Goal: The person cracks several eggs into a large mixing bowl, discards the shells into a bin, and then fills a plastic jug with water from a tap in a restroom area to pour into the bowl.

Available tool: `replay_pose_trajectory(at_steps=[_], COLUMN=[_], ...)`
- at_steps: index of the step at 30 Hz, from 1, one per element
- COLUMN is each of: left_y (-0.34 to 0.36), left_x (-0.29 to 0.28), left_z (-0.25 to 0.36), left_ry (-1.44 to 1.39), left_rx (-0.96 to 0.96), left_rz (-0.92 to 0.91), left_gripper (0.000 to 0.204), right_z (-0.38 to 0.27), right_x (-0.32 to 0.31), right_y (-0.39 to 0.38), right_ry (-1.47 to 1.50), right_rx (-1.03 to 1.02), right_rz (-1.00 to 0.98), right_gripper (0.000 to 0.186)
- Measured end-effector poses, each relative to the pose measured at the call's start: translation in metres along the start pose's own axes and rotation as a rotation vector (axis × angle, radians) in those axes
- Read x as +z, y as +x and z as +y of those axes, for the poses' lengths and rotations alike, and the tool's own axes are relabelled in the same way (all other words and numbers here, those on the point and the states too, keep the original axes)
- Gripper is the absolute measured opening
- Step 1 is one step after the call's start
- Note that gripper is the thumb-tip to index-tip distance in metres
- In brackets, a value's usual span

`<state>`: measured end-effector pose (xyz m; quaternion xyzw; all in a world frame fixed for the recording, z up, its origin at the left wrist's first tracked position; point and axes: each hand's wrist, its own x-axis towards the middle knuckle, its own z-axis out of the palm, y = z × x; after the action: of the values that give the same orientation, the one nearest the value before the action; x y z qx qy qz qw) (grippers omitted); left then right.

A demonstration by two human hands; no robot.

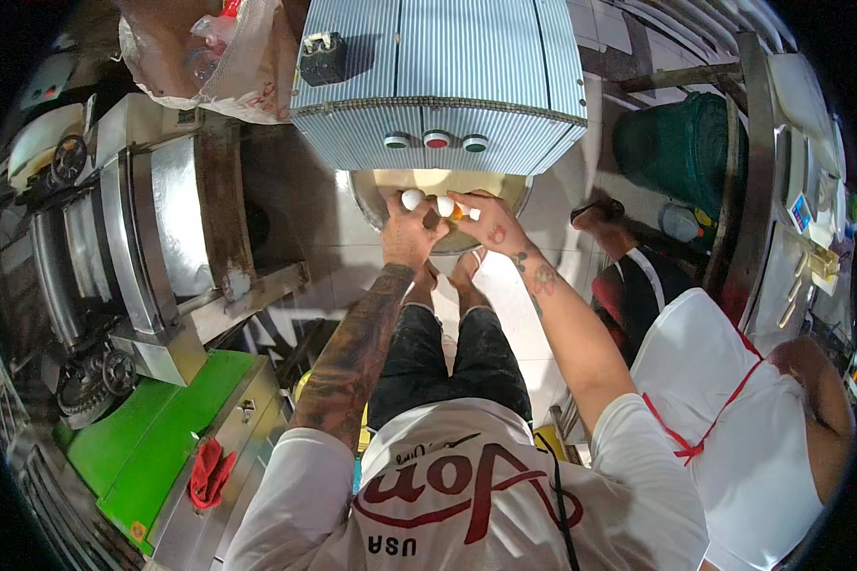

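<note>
Both my hands are close together above the near part of a large round metal bowl [519, 198] with pale cream-coloured contents. My left hand [411, 233] is closed round a small white rounded piece [412, 199]; whether it is a cap or a bottle's end I cannot tell. In my right hand [490, 221] is a small white bottle [457, 210] with an orange band, its fingers wrapped over the top. The fingertips of both hands are partly hidden.
A corrugated, light-blue machine housing [438, 114] with red and green buttons overhangs the bowl's far side. Rollers and gears of a metal machine [114, 228] stand at left, above a green panel [176, 428]. At right are a dark green bin [671, 143] and another person in white [724, 409].
</note>
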<state>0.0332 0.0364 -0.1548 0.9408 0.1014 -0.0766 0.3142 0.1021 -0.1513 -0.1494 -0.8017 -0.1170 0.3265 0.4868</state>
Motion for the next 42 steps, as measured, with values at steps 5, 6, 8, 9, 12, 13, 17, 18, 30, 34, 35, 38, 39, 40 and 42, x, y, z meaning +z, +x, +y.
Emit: replay_pose_trajectory(at_steps=[5,6,8,9,12,13,17,18,30,34,35,38,39,40,42], left_y=[-0.002,-0.002,0.0,-0.002,-0.003,-0.004,-0.007,-0.012,-0.068,-0.071,-0.069,-0.066,-0.068,-0.069,-0.067], left_x=[-0.018,-0.02,-0.024,-0.024,-0.02,-0.018,-0.013,-0.013,-0.119,-0.12,-0.118,-0.12,-0.118,-0.113,-0.111], left_z=[-0.006,-0.005,0.002,0.004,0.0,-0.005,-0.014,-0.018,-0.04,-0.07,-0.076,-0.083,-0.087,-0.088,-0.081], left_ry=[0.067,0.069,0.066,0.061,-0.008,-0.068,-0.23,-0.281,-0.606,-0.757,-0.754,-0.717,-0.704,-0.695,-0.642], left_rx=[0.003,0.016,0.032,-0.004,-0.042,-0.038,-0.133,-0.18,-0.009,-0.148,-0.134,-0.11,-0.125,-0.137,-0.15], left_rz=[-0.012,0.016,0.045,0.043,0.089,0.137,0.172,0.12,0.145,0.192,0.191,0.185,0.218,0.245,0.22], left_gripper=[0.053,0.053,0.053,0.052,0.05,0.049,0.049,0.051,0.043,0.031,0.031,0.033,0.034,0.035,0.035], right_z=[-0.012,-0.009,0.002,0.001,-0.003,-0.005,-0.004,-0.009,-0.188,-0.348,-0.367,-0.393,-0.386,-0.377,-0.322], right_x=[-0.006,-0.003,0.005,0.007,0.012,0.013,0.018,0.022,0.067,0.05,0.053,0.062,0.068,0.071,0.071], right_y=[-0.008,-0.01,-0.01,-0.01,-0.01,-0.01,-0.011,-0.013,-0.03,0.045,0.075,0.107,0.096,0.084,0.045], right_ry=[-0.112,-0.116,0.039,0.036,0.144,0.294,0.331,0.324,0.03,-0.008,-0.027,0.112,0.302,0.476,0.928], right_rx=[-0.165,-0.167,-0.183,-0.185,-0.053,0.068,0.336,0.327,-0.365,-0.914,-0.827,-0.65,-0.479,-0.28,-0.053], right_rz=[-0.013,-0.013,0.138,0.13,0.187,0.18,0.238,0.237,0.53,0.676,0.672,0.659,0.481,0.345,0.089], right_gripper=[0.051,0.051,0.053,0.053,0.049,0.047,0.037,0.037,0.033,0.037,0.045,0.046,0.045,0.043,0.044])
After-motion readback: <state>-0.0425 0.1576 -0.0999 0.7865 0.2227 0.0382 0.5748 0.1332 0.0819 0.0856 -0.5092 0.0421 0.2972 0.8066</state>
